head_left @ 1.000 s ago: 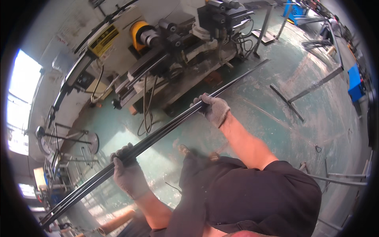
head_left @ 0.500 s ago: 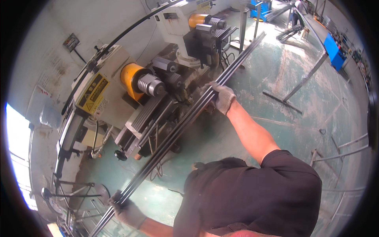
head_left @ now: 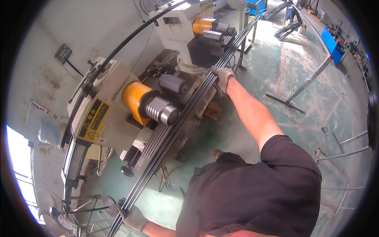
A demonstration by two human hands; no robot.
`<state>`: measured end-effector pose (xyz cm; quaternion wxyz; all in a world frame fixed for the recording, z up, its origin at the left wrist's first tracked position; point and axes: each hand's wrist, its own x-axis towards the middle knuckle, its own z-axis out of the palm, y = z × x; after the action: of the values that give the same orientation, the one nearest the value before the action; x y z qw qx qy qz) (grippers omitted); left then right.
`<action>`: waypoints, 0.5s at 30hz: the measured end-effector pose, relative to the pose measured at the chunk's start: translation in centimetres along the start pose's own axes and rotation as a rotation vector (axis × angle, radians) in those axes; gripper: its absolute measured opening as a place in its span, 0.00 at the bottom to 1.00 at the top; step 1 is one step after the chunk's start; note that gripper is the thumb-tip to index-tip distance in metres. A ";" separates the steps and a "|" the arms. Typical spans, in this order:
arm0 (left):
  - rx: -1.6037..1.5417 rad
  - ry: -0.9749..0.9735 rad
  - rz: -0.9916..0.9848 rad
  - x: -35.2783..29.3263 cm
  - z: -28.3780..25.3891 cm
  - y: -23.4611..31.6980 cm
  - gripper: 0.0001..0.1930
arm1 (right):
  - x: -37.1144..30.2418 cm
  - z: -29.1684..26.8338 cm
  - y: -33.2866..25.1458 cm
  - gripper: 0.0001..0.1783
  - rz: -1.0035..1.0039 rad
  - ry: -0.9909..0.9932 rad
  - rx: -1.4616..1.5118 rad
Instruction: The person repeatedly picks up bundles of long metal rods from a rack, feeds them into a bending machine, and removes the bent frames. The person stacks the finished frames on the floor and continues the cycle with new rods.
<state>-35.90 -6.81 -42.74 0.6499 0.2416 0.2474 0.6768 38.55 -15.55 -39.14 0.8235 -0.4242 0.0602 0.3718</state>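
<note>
Both hands, in greyish work gloves, are closed around a bundle of several long, thin dark metal bars (head_left: 177, 130), which runs diagonally from lower left to upper right. My left hand (head_left: 133, 217) grips it near the lower end. Farther up, my right hand (head_left: 224, 79) holds it with the arm stretched out. In the picture the bars pass just beside the ridged steel roller (head_left: 162, 111) and across the slotted bed (head_left: 156, 139) of the nearer machine; whether they touch it cannot be told. The bars' lower ends run out of the picture.
Beyond the nearer machine (head_left: 114, 106) stands a similar machine (head_left: 179, 33) with a yellow collar (head_left: 203, 25). A metal stand (head_left: 308, 81) rises from the green floor at the right. More bars (head_left: 288, 29) and a person (head_left: 292, 15) are at the far end. A wire-like frame (head_left: 90, 215) stands at lower left.
The bar bundle and both hands have come nearer to the machines, so the bars now cross in front of the nearer bed and roller. Both hands have kept their grip.
</note>
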 end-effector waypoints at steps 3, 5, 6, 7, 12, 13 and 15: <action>0.340 -0.019 0.123 0.6 -0.2 -2.3 0.16 | 1.9 1.7 -0.6 0.11 -0.025 0.010 -0.040; 0.319 0.008 0.042 1.4 -0.3 -3.7 0.15 | 3.8 1.9 -1.1 0.11 -0.008 0.031 -0.058; 0.601 -0.006 0.142 1.9 -1.5 -4.7 0.16 | 5.1 1.9 -1.1 0.11 -0.003 0.021 -0.058; 0.879 0.005 0.247 2.5 -2.6 -5.8 0.16 | 6.3 1.8 -1.2 0.11 -0.002 0.013 -0.059; 1.213 -0.071 0.304 4.2 -5.3 -8.7 0.18 | 10.8 1.4 -2.1 0.11 0.033 -0.012 -0.064; 1.204 -0.068 0.303 4.3 -5.3 -9.1 0.18 | 11.2 1.5 -2.4 0.12 0.035 -0.016 -0.073; 1.233 -0.082 0.324 4.7 -4.1 -10.5 0.19 | 12.6 1.2 -2.8 0.13 -0.019 -0.029 -0.070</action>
<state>-30.79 -1.86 -52.67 0.2899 0.6312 0.5266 0.4902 49.21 -8.62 -41.78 0.8124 -0.4479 0.0310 0.3721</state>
